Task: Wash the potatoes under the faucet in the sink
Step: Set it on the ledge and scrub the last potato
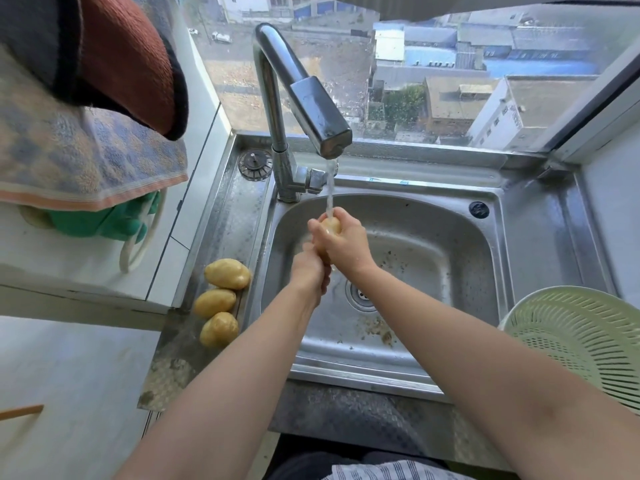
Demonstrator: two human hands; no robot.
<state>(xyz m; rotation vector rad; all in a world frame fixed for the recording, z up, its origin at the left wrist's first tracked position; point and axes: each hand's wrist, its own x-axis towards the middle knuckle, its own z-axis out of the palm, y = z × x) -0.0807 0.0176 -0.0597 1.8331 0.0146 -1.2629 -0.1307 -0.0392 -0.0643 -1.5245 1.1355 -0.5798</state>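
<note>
— Steel sink [450, 237], with water [330, 188] running from the faucet [304, 98]?
— Yes. The stream lands on one potato [330, 226], held over the basin right under the spout.
— Which hand has it?
— Both. The left hand [308, 263] wraps it from the left, and the right hand [346, 244] curls round it from the right.
— And the rest?
— Three other potatoes [214, 302] lie in a row on the sink's left ledge. A pale green colander [581, 341] sits at the right.

potato [330, 226]: largely hidden under right hand [343, 245] | colander [581, 341]: cut by right edge
</note>
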